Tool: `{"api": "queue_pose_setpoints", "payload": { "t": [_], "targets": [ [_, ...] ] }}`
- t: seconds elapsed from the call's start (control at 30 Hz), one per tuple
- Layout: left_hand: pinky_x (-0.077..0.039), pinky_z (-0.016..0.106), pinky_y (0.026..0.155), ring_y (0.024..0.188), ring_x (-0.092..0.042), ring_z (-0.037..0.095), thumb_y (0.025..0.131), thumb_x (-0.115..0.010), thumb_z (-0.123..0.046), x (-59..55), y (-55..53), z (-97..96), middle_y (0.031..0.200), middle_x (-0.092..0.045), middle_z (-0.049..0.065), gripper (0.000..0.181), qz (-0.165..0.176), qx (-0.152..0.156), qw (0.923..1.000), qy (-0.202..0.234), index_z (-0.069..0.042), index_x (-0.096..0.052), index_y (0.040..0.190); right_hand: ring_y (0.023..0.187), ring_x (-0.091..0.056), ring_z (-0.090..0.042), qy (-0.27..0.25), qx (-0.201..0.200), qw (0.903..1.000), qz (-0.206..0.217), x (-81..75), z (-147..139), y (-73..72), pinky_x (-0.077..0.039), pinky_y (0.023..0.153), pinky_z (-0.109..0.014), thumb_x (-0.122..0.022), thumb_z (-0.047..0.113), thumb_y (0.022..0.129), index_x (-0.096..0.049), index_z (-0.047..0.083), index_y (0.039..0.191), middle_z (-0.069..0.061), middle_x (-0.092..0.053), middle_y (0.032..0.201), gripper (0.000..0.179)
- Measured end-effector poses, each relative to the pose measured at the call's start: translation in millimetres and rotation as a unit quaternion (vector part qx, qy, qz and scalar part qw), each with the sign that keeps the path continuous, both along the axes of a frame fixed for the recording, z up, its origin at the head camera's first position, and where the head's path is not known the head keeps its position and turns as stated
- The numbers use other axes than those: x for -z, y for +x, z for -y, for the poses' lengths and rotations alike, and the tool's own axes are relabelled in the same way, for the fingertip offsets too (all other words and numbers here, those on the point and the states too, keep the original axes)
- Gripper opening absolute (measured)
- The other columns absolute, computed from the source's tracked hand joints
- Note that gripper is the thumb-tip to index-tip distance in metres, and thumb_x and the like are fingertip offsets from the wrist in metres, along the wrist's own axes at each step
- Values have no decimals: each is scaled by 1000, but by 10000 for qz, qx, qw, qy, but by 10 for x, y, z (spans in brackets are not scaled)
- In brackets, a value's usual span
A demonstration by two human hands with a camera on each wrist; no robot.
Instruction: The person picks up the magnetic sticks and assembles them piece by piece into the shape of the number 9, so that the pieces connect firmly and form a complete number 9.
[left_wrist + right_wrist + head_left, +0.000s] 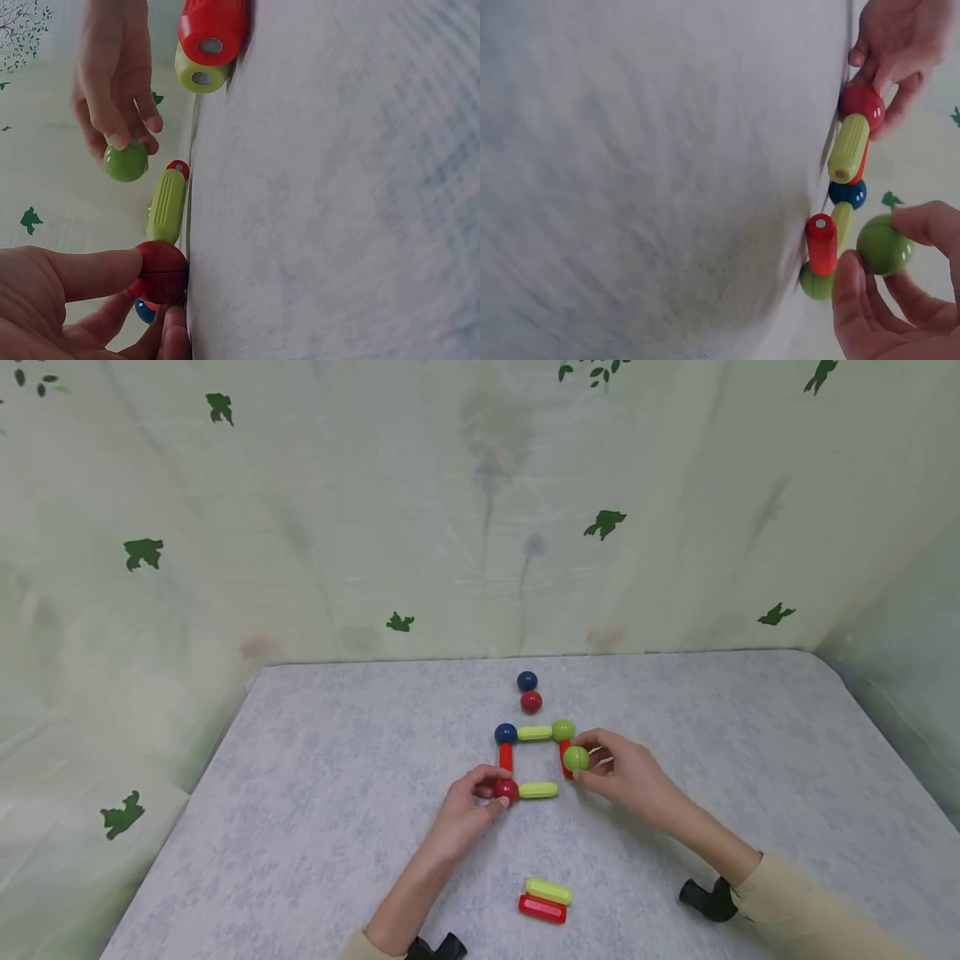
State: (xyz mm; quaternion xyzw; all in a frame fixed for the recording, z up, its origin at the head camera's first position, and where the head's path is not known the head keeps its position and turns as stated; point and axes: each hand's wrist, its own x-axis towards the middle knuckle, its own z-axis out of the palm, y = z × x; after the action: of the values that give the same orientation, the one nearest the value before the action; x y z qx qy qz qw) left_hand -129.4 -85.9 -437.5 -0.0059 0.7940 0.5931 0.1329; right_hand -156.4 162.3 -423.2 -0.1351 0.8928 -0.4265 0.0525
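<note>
Between thumb and fingers my left hand [463, 808] grips a red ball [506, 791] at the near left corner of a four-sided outline of magnetic sticks and balls. From that ball a red stick [506, 758] runs back to a blue ball [506, 733], and a yellow-green stick [538, 790] points right. Another yellow-green stick [535, 733] joins the blue ball to a green ball [563, 730], from which a second red stick [823, 247] comes forward, its metal end bare. My right hand [630, 777] pinches a loose green ball [885, 245], raised over that red stick.
Behind the outline a dark blue ball [527, 681] and a red ball [531, 702] lie together. Nearer the front, a spare yellow-green stick [549, 892] lies alongside a spare red stick [542, 909]. A leaf-patterned curtain [322, 527] hangs behind the grey table [315, 827].
</note>
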Motion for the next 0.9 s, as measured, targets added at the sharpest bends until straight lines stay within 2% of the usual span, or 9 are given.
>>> {"api": "queue_pose_setpoints", "payload": {
  "t": [0.2,0.43,0.63,0.8,0.9],
  "targets": [
    [-42,34,77,98,-47,25,90,-64,0,29,-11,7,109,-57,8,31,-79,31,9999,-55,-9,-64,120,91,-61,-13,279,-171,9989,339,44,16,135,-53,79,-32,-76,7,83,-64,11,118,3,-63,105,37],
    [-43,34,78,98,-47,25,90,-62,1,31,-15,6,109,-57,7,31,-69,44,10000,-48,-9,-64,119,82,-59,-9,578,-320,9971,386,107,54,162,-51,74,-30,-76,11,84,-67,14,115,8,-63,93,32],
    [-43,33,78,99,-47,25,90,-63,2,24,-6,5,110,-58,8,31,-75,15,10000,-19,-9,-65,119,80,-58,-9,613,-185,9970,425,118,89,156,-51,72,-29,-76,10,85,-67,15,114,8,-63,91,31],
    [-43,33,78,99,-47,24,90,-63,1,19,5,6,111,-58,8,32,-71,1,10000,24,-9,-64,120,83,-60,-10,548,94,9973,472,97,78,135,-52,75,-31,-72,14,87,-66,14,115,5,-65,98,28],
    [-42,34,78,98,-47,24,90,-63,0,12,5,6,111,-58,8,32,-109,17,9999,56,-9,-64,120,87,-62,-13,505,291,9977,357,89,64,86,-53,77,-34,-69,16,91,-65,12,115,2,-65,101,25]
  ]
}}
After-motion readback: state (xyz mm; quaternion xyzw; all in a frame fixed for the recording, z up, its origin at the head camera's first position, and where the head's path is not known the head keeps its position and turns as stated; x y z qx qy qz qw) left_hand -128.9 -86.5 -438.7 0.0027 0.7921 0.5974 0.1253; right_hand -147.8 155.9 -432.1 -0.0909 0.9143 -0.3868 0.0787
